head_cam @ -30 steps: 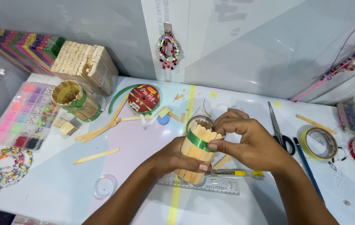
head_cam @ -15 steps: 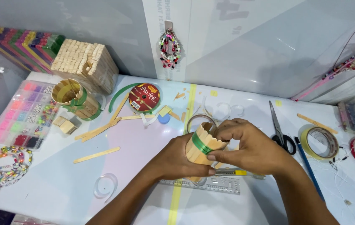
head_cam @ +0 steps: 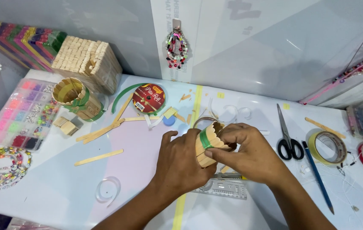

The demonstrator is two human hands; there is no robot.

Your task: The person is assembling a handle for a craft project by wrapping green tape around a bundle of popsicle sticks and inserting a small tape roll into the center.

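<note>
Nearest the camera, the left hand [head_cam: 181, 164] cups a small cup of wooden sticks [head_cam: 209, 145] from behind and below, fingers closed around its side so it stays put above the table [head_cam: 53, 196]. The right hand [head_cam: 253, 153] closes on the cup from the other side, thumb and fingertips pinched on the green band [head_cam: 206, 139] that circles the sticks, a grip that presses the band flat against the wood. The cup sits tilted between both hands, just above a clear ruler [head_cam: 222, 187] lying flat on the table.

To the right, black-handled scissors [head_cam: 287, 138] and a blue pencil [head_cam: 317, 176] lie within easy reach of the right hand, with two tape rolls [head_cam: 328, 147] beyond them. To the left, a loose stick [head_cam: 98, 157] and a curl of clear tape [head_cam: 107, 189] rest on the table, and a bead box [head_cam: 21, 115] sits at the edge.

Farther back stand a finished stick cup [head_cam: 75, 96] with its own green band, a red ribbon spool [head_cam: 148, 98], and a stacked stick block [head_cam: 87, 64]. A beaded string [head_cam: 177, 47] hangs on the wall; what holds it up is hard to make out.
</note>
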